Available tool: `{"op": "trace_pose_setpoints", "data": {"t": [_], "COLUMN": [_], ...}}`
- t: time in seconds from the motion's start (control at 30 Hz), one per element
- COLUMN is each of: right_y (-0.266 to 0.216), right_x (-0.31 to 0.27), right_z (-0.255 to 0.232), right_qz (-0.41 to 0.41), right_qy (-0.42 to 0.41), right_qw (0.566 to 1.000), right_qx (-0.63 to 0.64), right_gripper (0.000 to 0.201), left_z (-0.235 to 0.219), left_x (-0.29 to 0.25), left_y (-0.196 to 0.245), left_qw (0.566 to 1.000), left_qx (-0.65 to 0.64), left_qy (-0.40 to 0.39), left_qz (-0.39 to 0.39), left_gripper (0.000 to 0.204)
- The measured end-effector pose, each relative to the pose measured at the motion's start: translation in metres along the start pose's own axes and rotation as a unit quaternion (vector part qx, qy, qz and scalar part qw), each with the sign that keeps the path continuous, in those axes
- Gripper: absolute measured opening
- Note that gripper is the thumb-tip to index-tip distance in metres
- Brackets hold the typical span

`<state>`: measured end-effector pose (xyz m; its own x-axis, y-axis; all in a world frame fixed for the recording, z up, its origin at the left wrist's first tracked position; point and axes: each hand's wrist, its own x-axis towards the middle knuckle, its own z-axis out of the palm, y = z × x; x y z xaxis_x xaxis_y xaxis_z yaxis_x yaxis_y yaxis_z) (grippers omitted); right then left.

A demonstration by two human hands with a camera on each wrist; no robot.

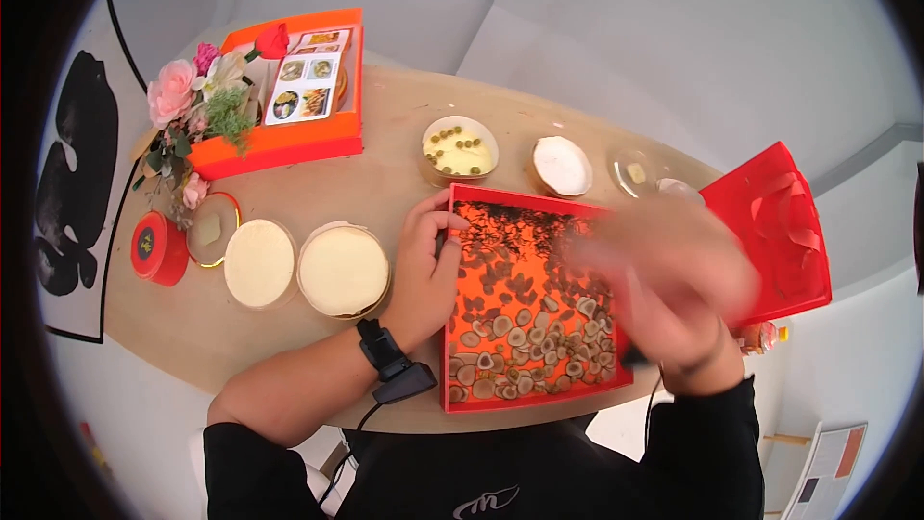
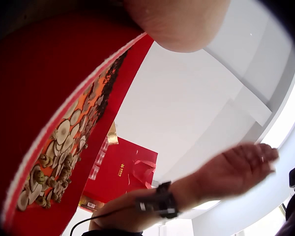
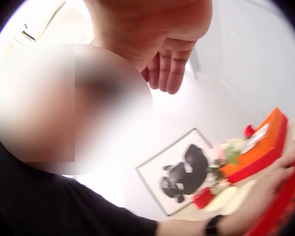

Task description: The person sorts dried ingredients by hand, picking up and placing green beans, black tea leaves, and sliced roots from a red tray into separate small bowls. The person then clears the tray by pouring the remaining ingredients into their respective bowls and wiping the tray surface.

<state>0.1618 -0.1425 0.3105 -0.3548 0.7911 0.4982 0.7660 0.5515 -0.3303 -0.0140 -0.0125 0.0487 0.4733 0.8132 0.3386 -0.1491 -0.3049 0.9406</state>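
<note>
A shallow red box [image 1: 529, 405] with an orange bottom leans in front of the person. In it lie round pale slices with dark rims [image 1: 517, 337], brown flat pieces [image 1: 505, 277] and dark thin shreds [image 1: 520, 221] along the far side. The left hand [image 1: 430, 265] grips the box's left wall near the far corner, fingers over the rim. Raised above the box's right side is the right hand [image 1: 679, 274], blurred in the head view. In the left wrist view the right hand [image 2: 231, 169] has loosely bent fingers, with nothing visible in them.
Two round cream-coloured tubs [image 1: 344, 270] and a red jar [image 1: 160, 247] stand left. Behind the box are a bowl with green balls [image 1: 460, 148], a white-filled bowl [image 1: 561, 167] and a clear dish [image 1: 633, 173]. An orange box with flowers [image 1: 289, 156] stands back left, a red bag [image 1: 775, 231] right.
</note>
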Motion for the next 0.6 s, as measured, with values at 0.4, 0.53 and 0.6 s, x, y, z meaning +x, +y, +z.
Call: {"op": "trace_pose_setpoints", "data": {"t": [0.4, 0.53, 0.6], "right_y": [-0.079, -0.092, -0.090], "right_x": [-0.047, -0.050, -0.052], "right_z": [-0.016, -0.024, -0.023], "right_qz": [-0.163, -0.071, -0.074], "right_qy": [0.097, 0.098, 0.081], "right_qw": [0.801, 0.785, 0.787], "right_qx": [0.567, 0.608, 0.607], "right_gripper": [0.013, 0.009, 0.010], "left_z": [-0.002, -0.002, -0.002], "left_x": [0.000, -0.001, 0.000], "left_y": [0.000, -0.001, 0.000], "left_qw": [1.000, 0.999, 0.999], "left_qx": [-0.005, -0.023, -0.003], "left_qy": [-0.018, -0.017, -0.015], "left_qz": [-0.018, -0.039, -0.029], "left_gripper": [0.023, 0.023, 0.022]}}
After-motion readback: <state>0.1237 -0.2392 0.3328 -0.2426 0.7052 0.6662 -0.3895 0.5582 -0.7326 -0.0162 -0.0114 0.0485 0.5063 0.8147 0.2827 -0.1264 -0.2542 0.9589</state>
